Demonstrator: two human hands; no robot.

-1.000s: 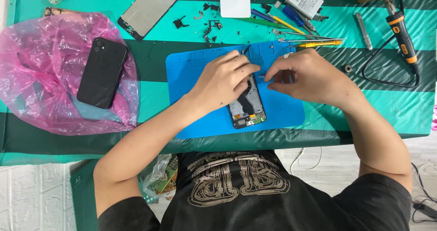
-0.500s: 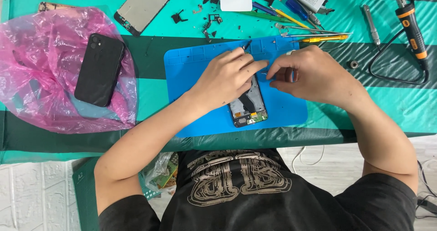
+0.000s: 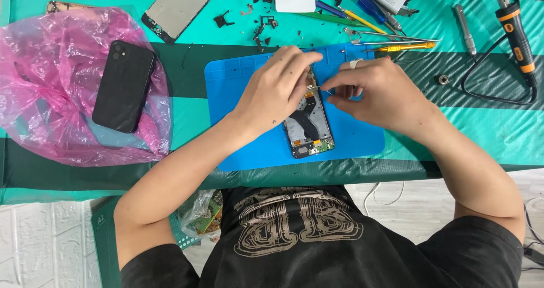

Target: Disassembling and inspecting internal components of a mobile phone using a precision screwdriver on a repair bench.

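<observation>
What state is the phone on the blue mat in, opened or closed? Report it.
Opened. The phone lies flat on the blue mat with its circuit boards and cables exposed, under the left hand and right hand.

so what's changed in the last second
Little: the left hand and right hand have drawn closer together over the top of the opened phone, right fingers pinching a thin tool. The phone, blue mat and black phone on the pink bag stayed put.

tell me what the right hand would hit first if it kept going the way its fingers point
Its fingers point left across the opened phone, so the right hand would most likely meet the left hand first; the fingertips look almost touching, though depth is unclear.
</observation>
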